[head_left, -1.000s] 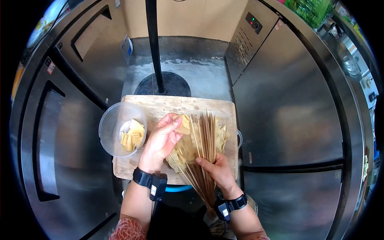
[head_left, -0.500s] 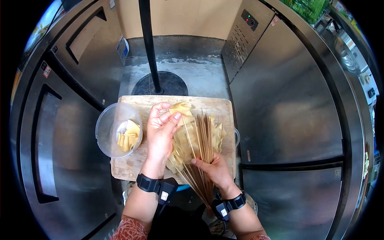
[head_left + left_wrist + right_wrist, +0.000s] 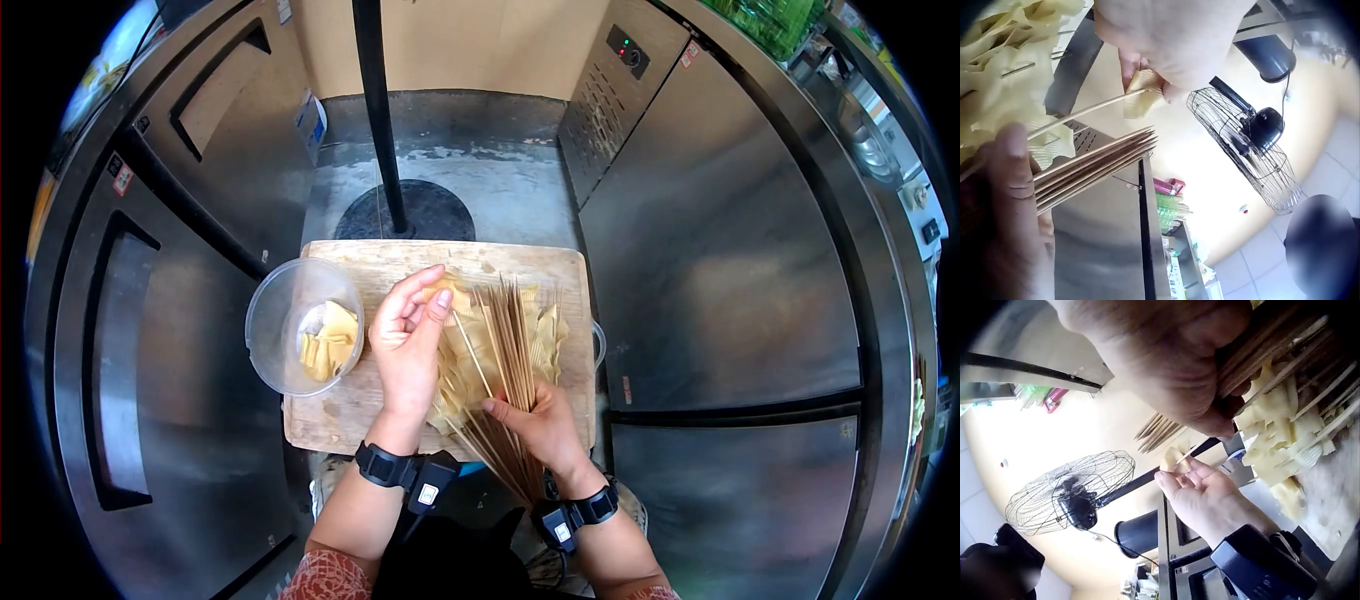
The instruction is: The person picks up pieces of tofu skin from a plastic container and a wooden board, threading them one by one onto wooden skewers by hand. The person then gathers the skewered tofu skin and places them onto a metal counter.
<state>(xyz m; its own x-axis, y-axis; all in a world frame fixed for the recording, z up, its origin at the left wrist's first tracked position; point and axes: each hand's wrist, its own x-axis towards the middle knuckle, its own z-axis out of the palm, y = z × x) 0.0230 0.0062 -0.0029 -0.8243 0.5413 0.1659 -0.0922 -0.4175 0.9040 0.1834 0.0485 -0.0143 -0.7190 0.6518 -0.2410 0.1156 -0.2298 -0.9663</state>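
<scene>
We see the left hand (image 3: 408, 345) pinching a folded yellow piece (image 3: 1142, 94) between thumb and fingers, with the tip of a single skewer (image 3: 1085, 115) meeting it. The right hand (image 3: 545, 425) grips a bundle of skewers (image 3: 515, 340), thumb across them, points facing away from the person. Beneath and beside the bundle, we find a heap of ridged yellow pieces on skewers (image 3: 458, 385) on a wooden board (image 3: 320, 425). At the board's left edge we see a clear plastic tub (image 3: 272, 330) holding more folded pieces (image 3: 332, 345). Farther out, a black fan (image 3: 1244, 144) and steel cabinets (image 3: 730, 270) surround our view.
</scene>
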